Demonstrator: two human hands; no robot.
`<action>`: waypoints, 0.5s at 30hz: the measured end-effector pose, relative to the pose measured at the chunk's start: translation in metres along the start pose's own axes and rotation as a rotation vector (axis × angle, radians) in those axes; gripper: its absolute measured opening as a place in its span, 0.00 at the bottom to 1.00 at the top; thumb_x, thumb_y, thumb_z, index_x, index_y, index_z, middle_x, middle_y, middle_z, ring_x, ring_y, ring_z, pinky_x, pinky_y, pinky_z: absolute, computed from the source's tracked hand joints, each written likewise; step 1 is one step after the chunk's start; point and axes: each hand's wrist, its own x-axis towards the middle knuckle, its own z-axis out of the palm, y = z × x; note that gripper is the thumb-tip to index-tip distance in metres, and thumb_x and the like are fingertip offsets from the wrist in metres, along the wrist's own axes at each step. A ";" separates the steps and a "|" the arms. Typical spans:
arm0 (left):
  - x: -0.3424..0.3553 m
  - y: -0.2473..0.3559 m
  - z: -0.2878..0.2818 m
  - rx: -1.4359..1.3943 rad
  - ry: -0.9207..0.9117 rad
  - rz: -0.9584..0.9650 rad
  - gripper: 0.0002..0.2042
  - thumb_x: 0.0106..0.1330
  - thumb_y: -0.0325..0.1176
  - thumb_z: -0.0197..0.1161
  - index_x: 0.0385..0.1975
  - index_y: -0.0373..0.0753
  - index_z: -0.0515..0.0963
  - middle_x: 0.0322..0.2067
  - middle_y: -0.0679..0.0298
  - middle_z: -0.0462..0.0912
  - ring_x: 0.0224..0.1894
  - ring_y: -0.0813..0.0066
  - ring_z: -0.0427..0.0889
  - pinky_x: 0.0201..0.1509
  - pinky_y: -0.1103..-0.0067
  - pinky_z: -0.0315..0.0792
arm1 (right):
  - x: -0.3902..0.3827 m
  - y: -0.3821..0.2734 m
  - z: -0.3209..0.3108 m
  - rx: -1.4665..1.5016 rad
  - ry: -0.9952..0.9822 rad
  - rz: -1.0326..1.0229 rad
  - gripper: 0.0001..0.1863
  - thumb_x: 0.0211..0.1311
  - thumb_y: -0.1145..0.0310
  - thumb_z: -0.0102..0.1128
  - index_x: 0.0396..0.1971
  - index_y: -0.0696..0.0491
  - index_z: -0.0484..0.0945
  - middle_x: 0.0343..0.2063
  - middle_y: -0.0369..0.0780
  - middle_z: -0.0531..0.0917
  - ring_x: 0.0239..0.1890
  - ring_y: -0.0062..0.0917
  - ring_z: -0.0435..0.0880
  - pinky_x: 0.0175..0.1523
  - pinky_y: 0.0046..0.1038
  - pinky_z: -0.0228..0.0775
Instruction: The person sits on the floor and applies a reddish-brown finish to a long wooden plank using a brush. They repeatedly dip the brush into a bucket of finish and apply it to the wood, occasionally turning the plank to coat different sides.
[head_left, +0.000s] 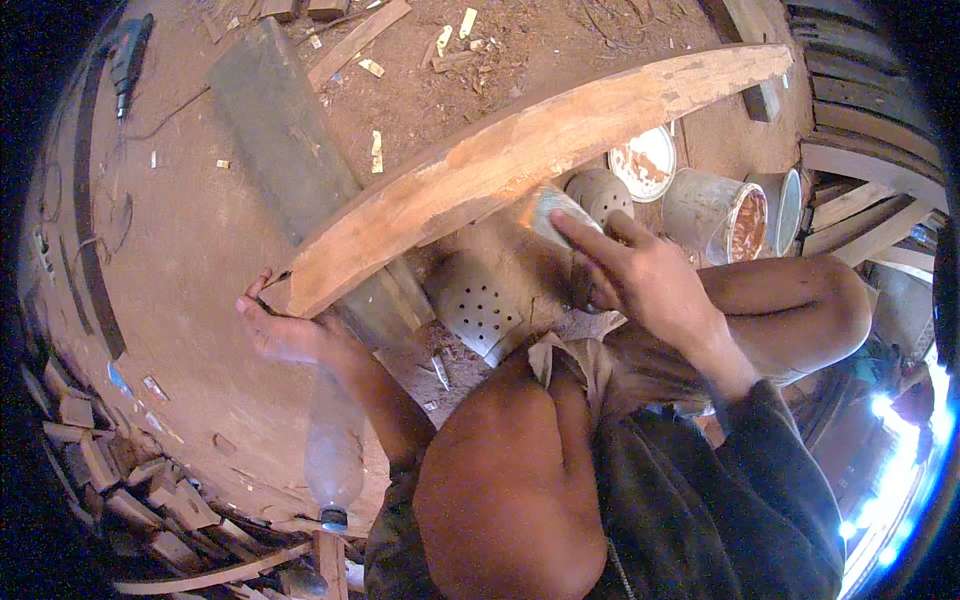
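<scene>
- Head view: the left hand (285, 335) and the right hand (650, 275) are well apart from each other, both at work on one curved wooden board (480, 190).
- The board runs from the left hand across the space ahead of both hands, its far end reaching out beyond the right hand.
- The left hand is clasped around the near end of the board, fingers on one side and thumb on the other.
- The right hand grips a flat tool (562, 215), grey-blue and blurred, at the board's near edge; its exact kind I cannot tell.
- Ahead of the left hand, a dark plank (285, 135) passes beneath the board.
- Just ahead of the right hand is a grey shoe (602, 195) with holes; another shoe (480, 305) sits between the hands.
- Right of that hand are a smeared white lid (640, 165) and two buckets, the nearer bucket (695, 212) stained reddish-brown inside.
- Below the left hand, toward the body, lies a clear bottle (335, 440).
- Far ahead and left of the left hand lies a drill (126, 65).
</scene>
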 end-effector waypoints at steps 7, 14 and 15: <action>-0.001 0.003 -0.003 -0.019 -0.024 -0.049 0.23 0.73 0.47 0.46 0.31 0.31 0.79 0.34 0.53 0.81 0.38 0.61 0.80 0.43 0.68 0.78 | 0.056 -0.051 -0.029 -0.491 -0.359 -0.222 0.36 0.57 0.71 0.55 0.68 0.41 0.60 0.44 0.49 0.77 0.27 0.42 0.85 0.32 0.39 0.80; 0.005 -0.010 -0.007 -0.152 -0.011 -0.049 0.23 0.72 0.47 0.49 0.30 0.31 0.79 0.35 0.53 0.82 0.37 0.62 0.81 0.39 0.69 0.79 | 0.058 -0.013 -0.050 -0.590 -0.356 -0.213 0.33 0.59 0.71 0.55 0.66 0.38 0.63 0.40 0.50 0.79 0.28 0.43 0.84 0.31 0.40 0.79; 0.004 -0.008 -0.008 -0.142 0.007 -0.032 0.23 0.72 0.47 0.49 0.30 0.30 0.79 0.35 0.53 0.82 0.37 0.62 0.81 0.39 0.69 0.79 | 0.061 -0.001 -0.050 -0.586 -0.377 -0.188 0.32 0.60 0.70 0.55 0.66 0.37 0.63 0.39 0.49 0.79 0.28 0.43 0.84 0.31 0.40 0.79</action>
